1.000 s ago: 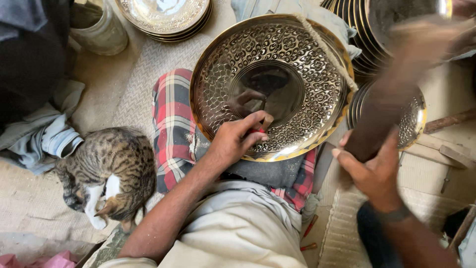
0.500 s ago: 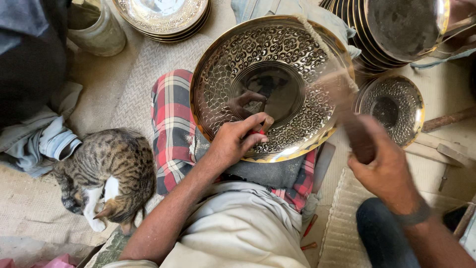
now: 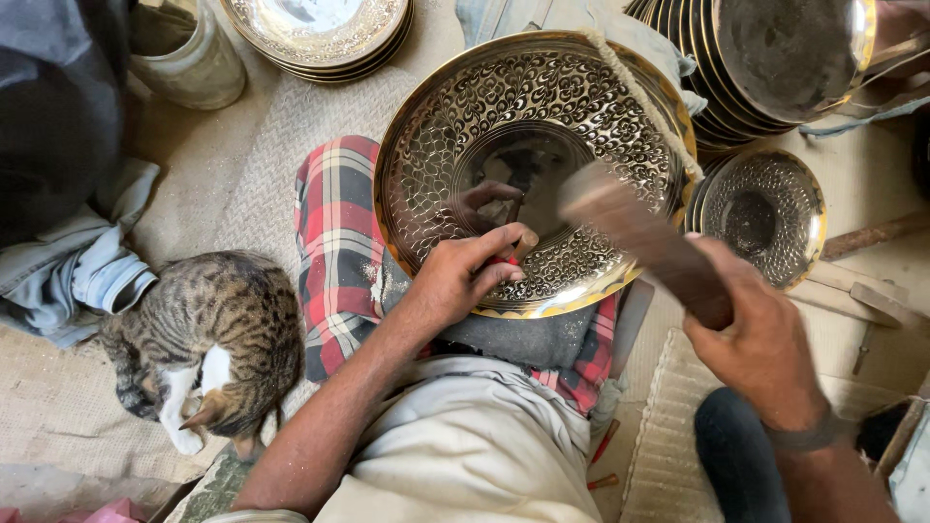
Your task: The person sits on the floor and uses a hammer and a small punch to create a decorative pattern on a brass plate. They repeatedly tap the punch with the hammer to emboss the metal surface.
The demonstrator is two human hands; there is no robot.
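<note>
Brass tray (image 3: 542, 126), embossing: left hand (image 3: 465, 281) pinches punch (image 3: 518, 247) on its rim; right hand (image 3: 756, 339) clenches mallet (image 3: 639, 237) above, strike pending.

No packages, labels, signs or screens anywhere around the big engraved brass plate (image 3: 533, 165): nothing boxed, nothing wrapped, nothing printed or lit shows beside it, above it or below it on the floor.
</note>
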